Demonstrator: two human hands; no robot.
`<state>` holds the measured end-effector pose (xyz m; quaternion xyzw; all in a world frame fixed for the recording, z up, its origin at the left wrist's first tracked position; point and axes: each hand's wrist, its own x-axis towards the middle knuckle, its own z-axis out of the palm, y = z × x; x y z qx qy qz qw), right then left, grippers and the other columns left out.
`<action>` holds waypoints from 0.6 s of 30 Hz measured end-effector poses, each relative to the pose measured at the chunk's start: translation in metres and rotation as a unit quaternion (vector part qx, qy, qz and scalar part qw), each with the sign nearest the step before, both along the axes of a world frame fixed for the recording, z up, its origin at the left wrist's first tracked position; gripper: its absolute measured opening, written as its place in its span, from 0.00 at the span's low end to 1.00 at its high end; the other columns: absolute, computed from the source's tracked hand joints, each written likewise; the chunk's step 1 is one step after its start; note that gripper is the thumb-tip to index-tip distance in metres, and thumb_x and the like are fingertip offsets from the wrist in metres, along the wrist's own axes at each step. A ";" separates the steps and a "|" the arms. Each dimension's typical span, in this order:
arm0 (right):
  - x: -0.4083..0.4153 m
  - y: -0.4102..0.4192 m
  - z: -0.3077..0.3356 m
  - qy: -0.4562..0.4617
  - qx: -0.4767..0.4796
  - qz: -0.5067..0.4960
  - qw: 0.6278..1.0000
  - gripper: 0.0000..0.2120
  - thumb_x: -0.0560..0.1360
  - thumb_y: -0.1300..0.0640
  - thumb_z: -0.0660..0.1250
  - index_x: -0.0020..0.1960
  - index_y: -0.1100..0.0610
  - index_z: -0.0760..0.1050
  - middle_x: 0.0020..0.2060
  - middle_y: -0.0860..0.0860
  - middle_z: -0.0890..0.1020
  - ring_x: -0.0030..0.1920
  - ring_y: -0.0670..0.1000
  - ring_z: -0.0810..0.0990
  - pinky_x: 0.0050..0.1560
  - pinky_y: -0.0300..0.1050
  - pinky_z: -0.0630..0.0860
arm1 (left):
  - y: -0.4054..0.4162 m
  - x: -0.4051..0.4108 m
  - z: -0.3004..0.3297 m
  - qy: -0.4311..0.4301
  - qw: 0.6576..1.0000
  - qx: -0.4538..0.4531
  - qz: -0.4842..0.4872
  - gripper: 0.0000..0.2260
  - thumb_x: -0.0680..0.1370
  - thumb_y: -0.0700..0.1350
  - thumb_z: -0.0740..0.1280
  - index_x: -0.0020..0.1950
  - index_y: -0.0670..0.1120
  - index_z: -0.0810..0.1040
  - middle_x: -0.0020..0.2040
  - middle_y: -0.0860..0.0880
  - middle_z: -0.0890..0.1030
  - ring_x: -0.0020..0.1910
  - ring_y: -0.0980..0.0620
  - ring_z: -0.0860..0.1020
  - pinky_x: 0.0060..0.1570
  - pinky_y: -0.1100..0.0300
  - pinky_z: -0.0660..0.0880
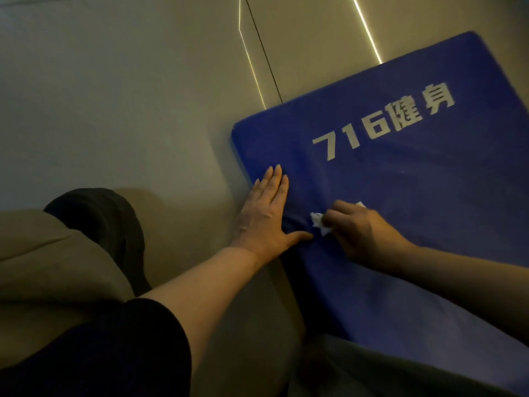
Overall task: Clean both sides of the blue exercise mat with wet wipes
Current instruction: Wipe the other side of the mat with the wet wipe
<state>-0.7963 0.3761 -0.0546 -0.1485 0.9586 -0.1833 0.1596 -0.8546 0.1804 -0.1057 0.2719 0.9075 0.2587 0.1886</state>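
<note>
With the left hand (267, 222) pressed flat on the mat (415, 196), which lies on the floor (128, 110), and the right hand (363, 233) pinching a wadded wipe (319, 222) against it, the small wad could skip patches or the mat could slide.

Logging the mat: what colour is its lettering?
White lettering on the blue mat, clear in the head view.

My left hand (267, 213) presses flat on the thick blue foam exercise mat (429, 181); my right hand (362, 232) grips a crumpled white wet wipe (317, 222) against it.
</note>
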 end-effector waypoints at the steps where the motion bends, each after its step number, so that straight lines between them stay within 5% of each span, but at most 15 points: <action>1: -0.009 -0.004 -0.005 0.002 -0.004 -0.010 1.000 0.05 0.72 0.66 0.68 0.42 0.59 0.73 0.39 0.54 0.75 0.34 0.57 0.76 0.33 0.50 0.74 | 0.000 0.000 0.001 0.002 1.000 0.002 0.002 0.50 0.70 0.66 0.68 0.79 0.44 0.45 0.80 0.47 0.43 0.78 0.52 0.40 0.75 0.59 0.37; 6: -0.067 -0.026 -0.024 0.047 -0.017 -0.159 0.986 0.04 0.76 0.63 0.63 0.43 0.60 0.70 0.40 0.55 0.73 0.35 0.57 0.72 0.35 0.55 0.73 | -0.001 -0.003 0.005 0.013 1.000 0.002 0.003 0.49 0.68 0.69 0.67 0.79 0.44 0.51 0.79 0.46 0.49 0.78 0.52 0.46 0.75 0.60 0.40; 10: -0.035 -0.002 -0.005 -0.012 -0.014 -0.050 0.999 0.01 0.74 0.63 0.67 0.45 0.59 0.75 0.42 0.54 0.75 0.37 0.54 0.75 0.40 0.55 0.76 | 0.004 -0.010 0.009 0.076 0.996 -0.001 0.048 0.42 0.66 0.67 0.69 0.69 0.39 0.72 0.69 0.40 0.73 0.69 0.43 0.71 0.69 0.49 0.64; 12: -0.017 0.014 0.008 -0.058 -0.025 -0.007 0.998 0.04 0.72 0.64 0.68 0.47 0.59 0.77 0.43 0.52 0.75 0.37 0.52 0.75 0.36 0.48 0.74 | 0.007 -0.015 0.010 0.101 0.993 -0.024 0.055 0.41 0.62 0.64 0.76 0.66 0.38 0.75 0.63 0.39 0.77 0.62 0.40 0.76 0.64 0.48 0.69; 14: -0.019 0.020 0.008 -0.079 -0.020 0.018 0.997 0.07 0.70 0.66 0.69 0.47 0.58 0.77 0.44 0.50 0.75 0.38 0.51 0.76 0.36 0.44 0.74 | 0.012 -0.019 0.014 0.099 0.994 -0.028 0.041 0.44 0.62 0.61 0.78 0.71 0.40 0.70 0.67 0.40 0.73 0.66 0.41 0.70 0.69 0.48 0.63; 18: -0.060 0.007 -0.018 0.031 -0.032 -0.069 0.997 0.06 0.70 0.68 0.68 0.44 0.59 0.76 0.42 0.54 0.76 0.38 0.56 0.77 0.35 0.50 0.74 | 0.017 -0.031 0.016 0.045 0.997 -0.039 -0.044 0.51 0.68 0.60 0.74 0.79 0.43 0.47 0.80 0.45 0.46 0.78 0.49 0.41 0.73 0.52 0.34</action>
